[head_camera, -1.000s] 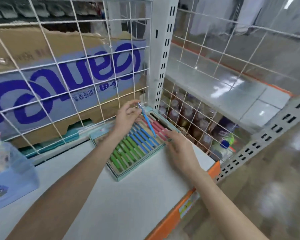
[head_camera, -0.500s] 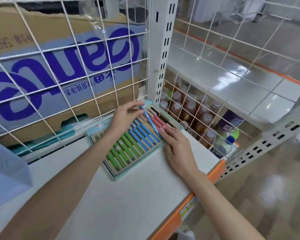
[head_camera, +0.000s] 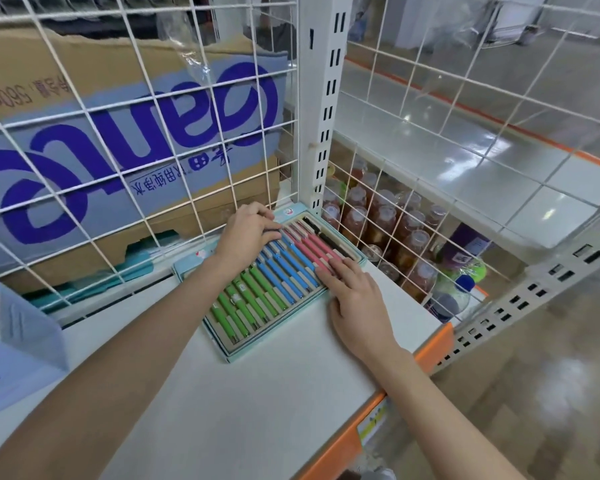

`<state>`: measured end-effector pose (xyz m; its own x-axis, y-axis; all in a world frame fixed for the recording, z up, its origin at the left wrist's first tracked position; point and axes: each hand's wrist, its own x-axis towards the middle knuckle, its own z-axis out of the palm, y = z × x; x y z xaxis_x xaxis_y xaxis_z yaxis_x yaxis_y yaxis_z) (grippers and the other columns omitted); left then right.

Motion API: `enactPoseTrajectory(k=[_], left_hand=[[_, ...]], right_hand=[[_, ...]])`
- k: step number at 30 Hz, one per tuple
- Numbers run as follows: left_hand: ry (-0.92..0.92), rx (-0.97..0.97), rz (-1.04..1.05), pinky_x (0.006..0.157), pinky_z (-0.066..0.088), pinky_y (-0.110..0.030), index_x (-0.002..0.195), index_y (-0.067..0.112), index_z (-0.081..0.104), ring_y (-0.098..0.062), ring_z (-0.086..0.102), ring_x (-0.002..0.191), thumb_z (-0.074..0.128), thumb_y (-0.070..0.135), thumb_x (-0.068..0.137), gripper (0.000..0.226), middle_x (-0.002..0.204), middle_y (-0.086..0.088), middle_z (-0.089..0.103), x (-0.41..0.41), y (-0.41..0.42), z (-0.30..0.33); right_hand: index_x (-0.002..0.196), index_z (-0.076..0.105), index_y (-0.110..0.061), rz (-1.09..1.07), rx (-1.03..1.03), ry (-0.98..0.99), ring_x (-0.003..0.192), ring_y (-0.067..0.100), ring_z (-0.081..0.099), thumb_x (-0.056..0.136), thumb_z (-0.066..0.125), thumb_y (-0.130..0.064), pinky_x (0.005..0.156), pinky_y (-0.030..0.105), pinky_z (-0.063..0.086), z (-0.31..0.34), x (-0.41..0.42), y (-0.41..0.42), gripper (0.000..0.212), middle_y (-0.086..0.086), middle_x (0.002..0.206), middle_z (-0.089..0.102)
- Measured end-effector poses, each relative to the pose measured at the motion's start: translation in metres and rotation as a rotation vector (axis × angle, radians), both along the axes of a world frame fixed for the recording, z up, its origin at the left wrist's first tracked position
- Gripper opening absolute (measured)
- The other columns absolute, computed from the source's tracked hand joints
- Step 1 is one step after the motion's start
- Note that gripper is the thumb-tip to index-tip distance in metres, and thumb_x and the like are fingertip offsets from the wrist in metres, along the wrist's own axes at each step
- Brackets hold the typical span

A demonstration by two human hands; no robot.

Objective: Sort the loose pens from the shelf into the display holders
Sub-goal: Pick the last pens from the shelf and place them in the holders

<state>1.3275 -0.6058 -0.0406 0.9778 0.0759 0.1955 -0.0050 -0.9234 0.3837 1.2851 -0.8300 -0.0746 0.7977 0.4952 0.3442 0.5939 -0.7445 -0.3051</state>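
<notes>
I see a flat pale-teal tray (head_camera: 231, 355) lying at an angle on the white shelf (head_camera: 257, 410), its far corner close to the white slotted post (head_camera: 323, 109). Pens lie side by side in its slots: green pens (head_camera: 238, 306) nearest me, blue pens (head_camera: 284, 271) in the middle, pink pens (head_camera: 314, 245) beyond them, and a black pen (head_camera: 326, 237) at the far edge.

My left hand (head_camera: 245, 237) rests on the far end of the tray with its fingers laid over the upper ends of the blue and pink pens. The fingers are bent and press down on the pens; I cannot tell whether they pinch any one pen. My right hand (head_camera: 357, 303) lies flat at the tray's right side, palm down on the shelf, with straight fingers reaching onto the lower ends of the pink pens. It grasps nothing.

Behind the tray stands a white wire grid (head_camera: 125, 133), and behind that a cardboard box (head_camera: 118, 140) with large blue lettering. At the left edge sits a light blue container (head_camera: 21, 344). The shelf has an orange front edge (head_camera: 433, 348). To the right, past the post and lower down, bottles (head_camera: 385, 220) with brownish contents stand behind more wire.
</notes>
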Motion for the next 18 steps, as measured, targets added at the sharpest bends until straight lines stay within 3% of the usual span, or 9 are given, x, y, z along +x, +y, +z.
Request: enactPoseTrajectory(k=[3, 7, 13, 18], left_hand=[[0.046, 0.14, -0.032, 0.098, 0.031, -0.031, 0.125, 0.015, 0.06, -0.025, 0.042, 0.117, 0.051, 0.027, 0.095, 0.034, 0.128, -0.006, 0.049, 0.002, -0.002, 0.0], [0.03, 0.321, -0.096, 0.095, 0.03, -0.036, 0.133, 0.021, 0.052, -0.029, 0.039, 0.122, 0.045, 0.021, 0.098, 0.036, 0.134, -0.01, 0.044, -0.006, 0.0, 0.0], [-0.024, 0.34, -0.16, 0.093, 0.033, -0.039, 0.128, 0.024, 0.057, -0.031, 0.043, 0.119, 0.057, 0.008, 0.091, 0.04, 0.132, -0.012, 0.049, -0.016, 0.004, 0.003], [0.01, 0.368, -0.164, 0.098, 0.029, -0.038, 0.133, 0.026, 0.051, -0.029, 0.037, 0.125, 0.051, 0.016, 0.095, 0.039, 0.139, -0.01, 0.042, -0.019, 0.003, 0.001]], right_hand=[[0.119, 0.064, -0.015, -0.015, 0.003, -0.045, 0.12, 0.037, 0.053, 0.068, 0.069, 0.004, 0.092, 0.052, 0.045, -0.003, 0.001, 0.0, 0.055, 0.014, 0.125, 0.061], [0.125, 0.06, -0.016, -0.005, 0.031, 0.018, 0.128, 0.036, 0.045, 0.074, 0.065, 0.004, 0.099, 0.054, 0.04, -0.003, 0.001, 0.001, 0.055, 0.013, 0.132, 0.056], [0.131, 0.055, -0.018, -0.001, 0.028, 0.074, 0.135, 0.033, 0.036, 0.081, 0.058, 0.001, 0.107, 0.052, 0.033, -0.001, 0.001, 0.0, 0.054, 0.012, 0.14, 0.048], [0.133, 0.052, -0.019, 0.006, 0.024, 0.094, 0.138, 0.031, 0.031, 0.084, 0.054, 0.0, 0.11, 0.052, 0.029, 0.001, -0.001, 0.0, 0.053, 0.01, 0.143, 0.044]])
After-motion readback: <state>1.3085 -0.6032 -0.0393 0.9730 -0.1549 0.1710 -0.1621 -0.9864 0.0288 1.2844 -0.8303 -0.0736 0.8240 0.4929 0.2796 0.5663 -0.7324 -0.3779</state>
